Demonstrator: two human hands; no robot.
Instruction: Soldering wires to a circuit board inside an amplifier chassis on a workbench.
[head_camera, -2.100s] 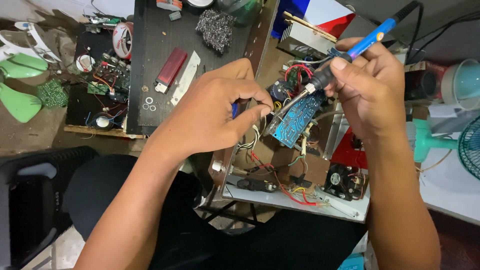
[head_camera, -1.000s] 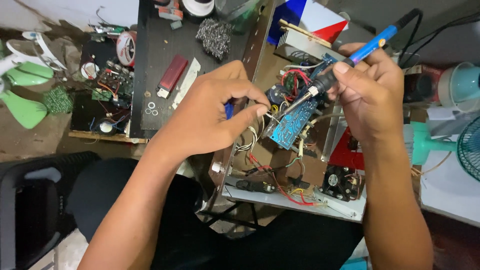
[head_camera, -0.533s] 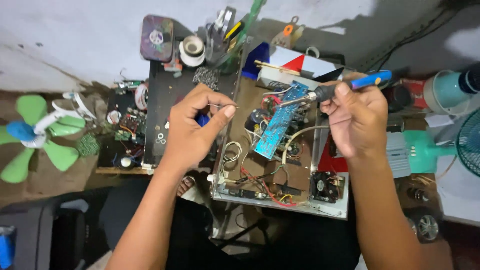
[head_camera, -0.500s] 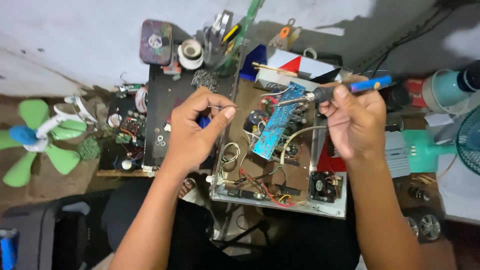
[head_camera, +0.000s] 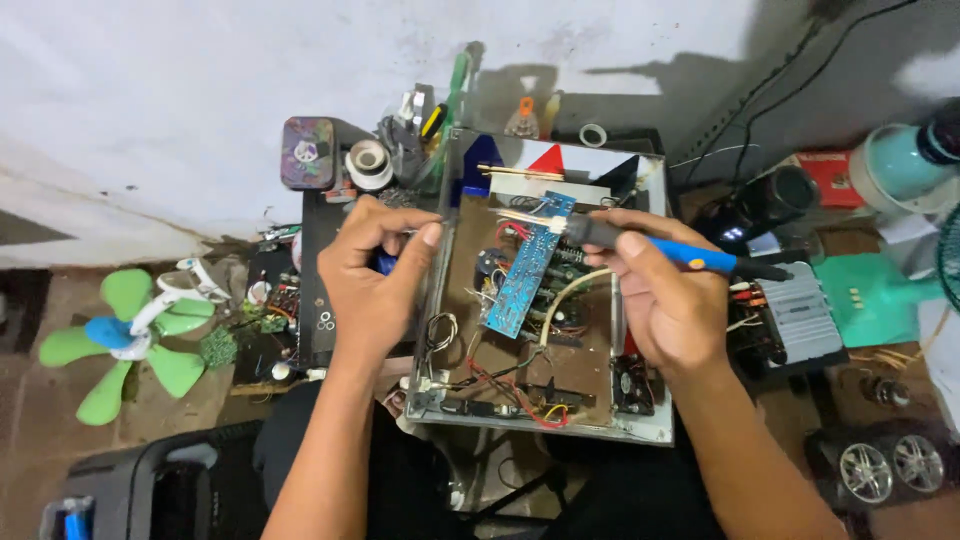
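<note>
An opened metal chassis (head_camera: 640, 432) lies in front of me, full of wires and parts. A blue circuit board (head_camera: 528, 268) stands tilted up inside it. My right hand (head_camera: 662, 295) grips a blue-handled soldering iron (head_camera: 672, 250), its tip at the board's top edge near a bundle of white wires. My left hand (head_camera: 375, 275) hovers at the chassis's left rim, its fingers pinched around a small blue object that is mostly hidden.
A green fan blade (head_camera: 130, 335) lies on the floor at left. A tin (head_camera: 307, 152), tape rolls (head_camera: 368, 165) and hand tools crowd the back. A grey ribbed unit (head_camera: 800, 320), a teal fan base (head_camera: 870, 295) and small wheels (head_camera: 890, 462) sit at right.
The view has pulled back and up, so the whole chassis and the wall now show. My right hand has lowered the iron to the board's top edge; my left hand stays at the left rim.
</note>
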